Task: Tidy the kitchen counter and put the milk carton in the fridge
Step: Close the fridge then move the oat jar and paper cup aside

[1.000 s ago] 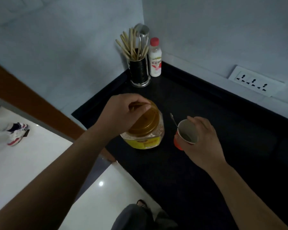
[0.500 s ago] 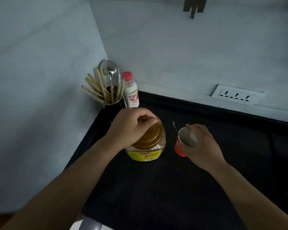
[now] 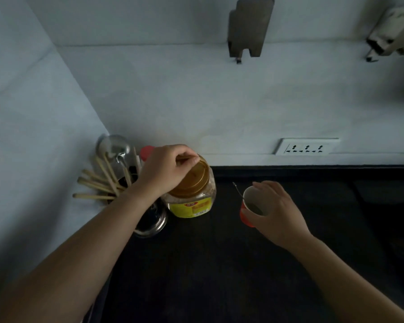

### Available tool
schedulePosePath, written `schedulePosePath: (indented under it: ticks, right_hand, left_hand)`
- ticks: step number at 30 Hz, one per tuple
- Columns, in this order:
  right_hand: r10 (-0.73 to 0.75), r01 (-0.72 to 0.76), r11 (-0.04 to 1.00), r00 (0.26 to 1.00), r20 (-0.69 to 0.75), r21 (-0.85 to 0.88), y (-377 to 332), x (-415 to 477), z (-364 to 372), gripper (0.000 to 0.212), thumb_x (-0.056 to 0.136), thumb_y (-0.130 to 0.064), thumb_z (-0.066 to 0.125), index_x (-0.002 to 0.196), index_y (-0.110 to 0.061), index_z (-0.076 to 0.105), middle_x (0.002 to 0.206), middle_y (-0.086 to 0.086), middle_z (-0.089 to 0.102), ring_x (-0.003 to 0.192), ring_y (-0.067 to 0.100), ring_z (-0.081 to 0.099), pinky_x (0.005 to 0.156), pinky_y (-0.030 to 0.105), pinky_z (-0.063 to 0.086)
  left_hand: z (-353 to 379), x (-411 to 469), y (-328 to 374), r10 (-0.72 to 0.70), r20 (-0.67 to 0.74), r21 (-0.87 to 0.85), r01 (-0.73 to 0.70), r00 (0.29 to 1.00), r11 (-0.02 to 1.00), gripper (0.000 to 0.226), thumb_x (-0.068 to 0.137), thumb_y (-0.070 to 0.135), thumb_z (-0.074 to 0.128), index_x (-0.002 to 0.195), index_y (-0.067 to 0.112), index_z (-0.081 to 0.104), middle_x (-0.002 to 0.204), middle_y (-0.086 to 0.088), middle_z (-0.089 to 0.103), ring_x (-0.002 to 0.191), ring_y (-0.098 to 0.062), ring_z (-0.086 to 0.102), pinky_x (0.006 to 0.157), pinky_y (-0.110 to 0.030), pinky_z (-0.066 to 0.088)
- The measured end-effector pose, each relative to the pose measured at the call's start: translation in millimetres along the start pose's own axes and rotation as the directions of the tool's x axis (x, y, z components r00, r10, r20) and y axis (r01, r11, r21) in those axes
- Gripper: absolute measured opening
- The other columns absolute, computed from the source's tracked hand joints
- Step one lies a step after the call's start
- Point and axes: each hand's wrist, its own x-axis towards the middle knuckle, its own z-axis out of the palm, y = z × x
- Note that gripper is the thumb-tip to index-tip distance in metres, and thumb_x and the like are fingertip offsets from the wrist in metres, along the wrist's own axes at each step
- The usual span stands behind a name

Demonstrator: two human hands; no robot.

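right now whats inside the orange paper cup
A spoon stands in the orange paper cup, its handle leaning out over the rim toward the jar. Something dark lies at the bottom. The spoon's bowl is hidden, and the right hand covers the cup's right side.

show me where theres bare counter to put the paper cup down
Bare counter lies in front of the jar and paper cup, and right of the cup below the wall socket. The left corner is crowded: utensil holder, red-capped bottle, jar.

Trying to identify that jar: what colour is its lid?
Amber-gold, on the jar's lid under the left hand; head view.
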Motion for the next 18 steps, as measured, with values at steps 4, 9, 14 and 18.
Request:
schedulePosePath:
  ticks: [4,9,14,18]
  right_hand:
    - [0.003,-0.003,1.0,1.0,-0.005,-0.019,-3.6,12.0,3.9,0.07,0.072,-0.048,0.07,0.132,-0.031,0.039,0.133,-0.011,0.039,0.114,0.012,0.046,0.085,0.027,0.044]
    - [0.004,-0.004,1.0,1.0,0.002,-0.026,-4.5,20.2,11.1,0.072,0.073,-0.048,0.07,0.134,-0.032,0.037,0.136,-0.01,0.036,0.117,0.012,0.044,0.087,0.026,0.043]
    - [0.007,-0.007,0.999,1.0,0.001,-0.036,-2.9,21.2,14.8,0.072,0.072,-0.048,0.071,0.134,-0.033,0.036,0.136,-0.011,0.036,0.116,0.011,0.043,0.084,0.024,0.041]
    - [-0.004,0.004,0.999,1.0,0.02,-0.038,-1.6,21.1,16.7,0.071,0.073,-0.047,0.07,0.134,-0.031,0.037,0.136,-0.01,0.037,0.119,0.012,0.04,0.084,0.023,0.036]
  left_hand:
    - [6.0,14.3,-7.1,0.002,-0.041,-0.032,-0.004,0.999,0.999,0.012,0.083,0.03,0.065,0.09,0.022,0.072,0.084,0.018,0.065,0.075,0.012,0.053,0.071,0.006,0.032]
    - [19.9,20.6,-11.6,0.047,-0.011,-0.086,-0.048,0.999,0.995,0.014,0.085,0.028,0.063,0.091,0.018,0.07,0.088,0.009,0.07,0.082,0.002,0.061,0.074,0.0,0.039]
    - [28.1,17.3,-15.5,0.014,-0.028,-0.142,-0.018,1.0,0.99,0.017,0.085,0.037,0.056,0.088,0.023,0.066,0.085,0.013,0.067,0.082,0.001,0.06,0.071,-0.019,0.049]
    - [29.7,17.3,-18.1,0.035,-0.052,-0.135,-0.041,0.998,0.99,0.017,0.084,0.037,0.055,0.087,0.024,0.064,0.085,0.013,0.068,0.083,-0.002,0.062,0.073,-0.031,0.052]
